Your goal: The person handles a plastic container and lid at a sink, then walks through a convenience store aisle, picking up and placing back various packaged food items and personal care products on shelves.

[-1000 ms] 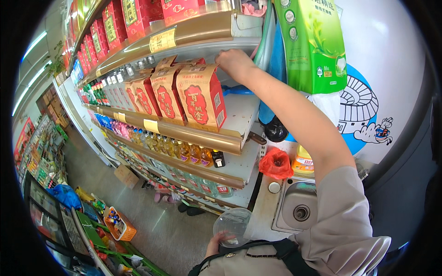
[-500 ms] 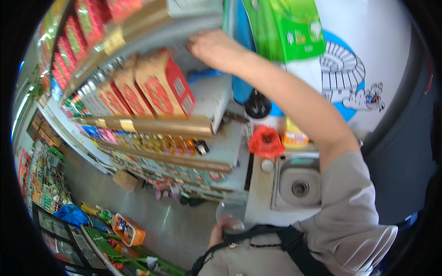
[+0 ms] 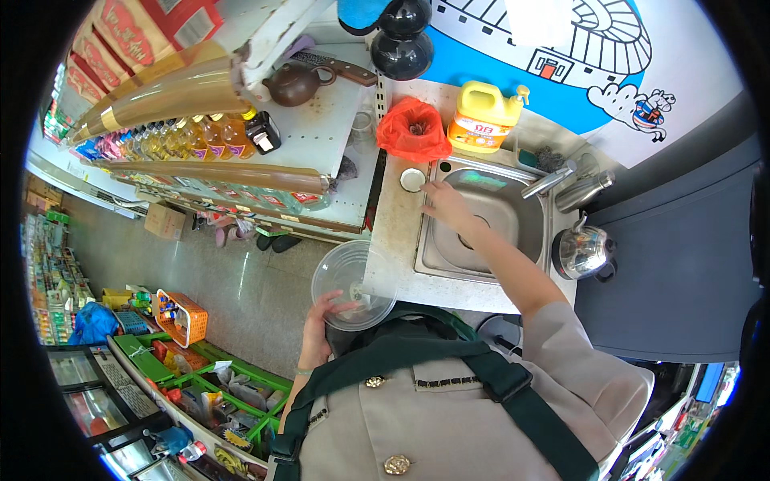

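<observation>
My left fingers (image 3: 343,307) grip a clear tub (image 3: 341,268), my right fingers (image 3: 434,189), loosely spread and empty, beside a white container (image 3: 412,179).

Two hands (image 3: 447,207), one clear bowl (image 3: 346,274), one sink (image 3: 507,218), one teapot (image 3: 290,86), one kettle (image 3: 581,252)

Near the centre, the bowl (image 3: 341,268) is clear, colourless. At upper centre, the bag (image 3: 413,128) is bright red, the jug (image 3: 483,116) yellow. The wall picture (image 3: 573,106), upper right, is blue and white (outlined in black). Lower left, the basket (image 3: 183,319) is orange; lower centre, the shirt (image 3: 473,433) is beige, its strap (image 3: 541,417) dark green.
</observation>
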The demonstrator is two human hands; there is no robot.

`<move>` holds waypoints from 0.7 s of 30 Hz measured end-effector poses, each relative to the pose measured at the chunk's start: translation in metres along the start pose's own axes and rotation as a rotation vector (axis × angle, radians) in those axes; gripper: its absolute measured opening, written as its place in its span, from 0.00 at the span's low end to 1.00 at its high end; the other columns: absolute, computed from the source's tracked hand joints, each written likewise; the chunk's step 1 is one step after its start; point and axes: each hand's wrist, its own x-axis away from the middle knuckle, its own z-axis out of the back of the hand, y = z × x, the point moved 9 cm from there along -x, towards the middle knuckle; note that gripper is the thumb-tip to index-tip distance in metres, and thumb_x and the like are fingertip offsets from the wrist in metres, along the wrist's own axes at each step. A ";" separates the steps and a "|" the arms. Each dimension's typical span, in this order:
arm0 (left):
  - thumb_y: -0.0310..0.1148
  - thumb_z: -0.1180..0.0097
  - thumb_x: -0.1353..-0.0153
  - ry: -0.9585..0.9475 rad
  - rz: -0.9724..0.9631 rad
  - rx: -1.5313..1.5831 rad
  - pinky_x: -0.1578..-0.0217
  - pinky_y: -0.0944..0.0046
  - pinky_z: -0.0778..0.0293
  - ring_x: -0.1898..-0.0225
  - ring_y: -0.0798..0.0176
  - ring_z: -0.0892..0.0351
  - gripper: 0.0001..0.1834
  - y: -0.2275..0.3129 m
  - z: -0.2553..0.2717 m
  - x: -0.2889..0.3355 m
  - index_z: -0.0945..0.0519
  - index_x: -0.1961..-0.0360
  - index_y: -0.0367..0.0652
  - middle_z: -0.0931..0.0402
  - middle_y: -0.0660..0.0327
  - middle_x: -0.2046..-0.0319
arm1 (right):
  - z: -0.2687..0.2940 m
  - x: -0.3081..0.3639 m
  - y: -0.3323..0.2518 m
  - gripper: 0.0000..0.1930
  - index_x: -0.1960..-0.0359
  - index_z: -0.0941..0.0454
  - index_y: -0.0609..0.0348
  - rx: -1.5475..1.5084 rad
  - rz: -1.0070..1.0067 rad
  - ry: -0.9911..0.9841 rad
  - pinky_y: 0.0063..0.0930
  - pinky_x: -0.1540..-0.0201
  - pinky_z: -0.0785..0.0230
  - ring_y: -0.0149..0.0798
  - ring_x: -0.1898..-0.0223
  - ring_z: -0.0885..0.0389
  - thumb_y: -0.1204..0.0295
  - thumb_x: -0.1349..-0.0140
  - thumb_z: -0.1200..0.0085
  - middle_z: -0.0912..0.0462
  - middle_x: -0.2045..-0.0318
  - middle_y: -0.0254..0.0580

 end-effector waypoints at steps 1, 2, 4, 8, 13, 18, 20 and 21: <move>0.33 0.58 0.41 0.001 0.004 -0.010 0.52 0.51 0.24 0.55 0.44 0.22 0.20 -0.002 -0.002 -0.001 0.34 0.48 0.36 0.23 0.38 0.59 | -0.007 -0.004 0.007 0.25 0.51 0.28 0.58 0.023 -0.024 0.015 0.41 0.50 0.32 0.48 0.47 0.29 0.68 0.52 0.37 0.27 0.51 0.46; 0.32 0.59 0.41 0.009 0.008 -0.026 0.52 0.52 0.24 0.56 0.44 0.22 0.20 -0.004 -0.001 0.000 0.33 0.48 0.36 0.22 0.38 0.59 | -0.011 -0.014 0.004 0.27 0.49 0.29 0.58 0.036 -0.050 0.031 0.42 0.48 0.34 0.48 0.45 0.30 0.67 0.53 0.36 0.28 0.49 0.46; 0.32 0.59 0.41 0.012 0.011 -0.060 0.53 0.53 0.24 0.56 0.45 0.21 0.20 -0.005 -0.007 0.000 0.33 0.48 0.36 0.22 0.38 0.59 | -0.016 -0.030 0.004 0.31 0.46 0.31 0.57 0.092 -0.069 0.076 0.44 0.45 0.37 0.49 0.43 0.33 0.66 0.54 0.35 0.29 0.48 0.46; 0.31 0.60 0.40 0.040 -0.024 -0.127 0.54 0.55 0.23 0.55 0.47 0.21 0.19 0.001 -0.017 0.010 0.33 0.49 0.35 0.22 0.38 0.60 | -0.033 -0.048 0.012 0.32 0.47 0.31 0.57 0.225 -0.077 0.111 0.47 0.42 0.41 0.48 0.42 0.34 0.62 0.56 0.34 0.29 0.48 0.46; 0.34 0.58 0.40 0.037 -0.100 -0.170 0.59 0.52 0.20 0.61 0.45 0.19 0.20 0.003 -0.014 0.011 0.33 0.47 0.37 0.23 0.39 0.59 | -0.032 -0.046 0.012 0.27 0.51 0.27 0.54 0.124 -0.120 0.055 0.45 0.44 0.40 0.47 0.43 0.33 0.64 0.55 0.36 0.28 0.49 0.45; 0.27 0.61 0.39 -0.041 -0.142 -0.272 0.55 0.58 0.24 0.57 0.51 0.20 0.17 0.020 -0.028 -0.004 0.32 0.50 0.34 0.22 0.38 0.60 | -0.018 -0.031 -0.002 0.26 0.50 0.27 0.53 -0.370 -0.216 -0.028 0.42 0.46 0.36 0.47 0.45 0.32 0.67 0.54 0.38 0.28 0.48 0.45; 0.27 0.62 0.39 -0.088 -0.099 -0.253 0.55 0.59 0.23 0.57 0.51 0.20 0.17 0.020 -0.021 -0.021 0.31 0.50 0.34 0.22 0.38 0.60 | -0.012 -0.023 -0.017 0.26 0.50 0.27 0.53 -0.321 -0.165 -0.012 0.41 0.47 0.35 0.48 0.45 0.31 0.66 0.54 0.38 0.28 0.47 0.46; 0.26 0.62 0.39 -0.118 -0.074 -0.253 0.55 0.59 0.23 0.58 0.51 0.20 0.17 0.021 -0.019 -0.029 0.31 0.50 0.34 0.22 0.38 0.60 | -0.006 -0.018 -0.023 0.26 0.50 0.27 0.53 -0.223 -0.124 0.020 0.41 0.47 0.35 0.48 0.46 0.30 0.65 0.54 0.37 0.28 0.47 0.47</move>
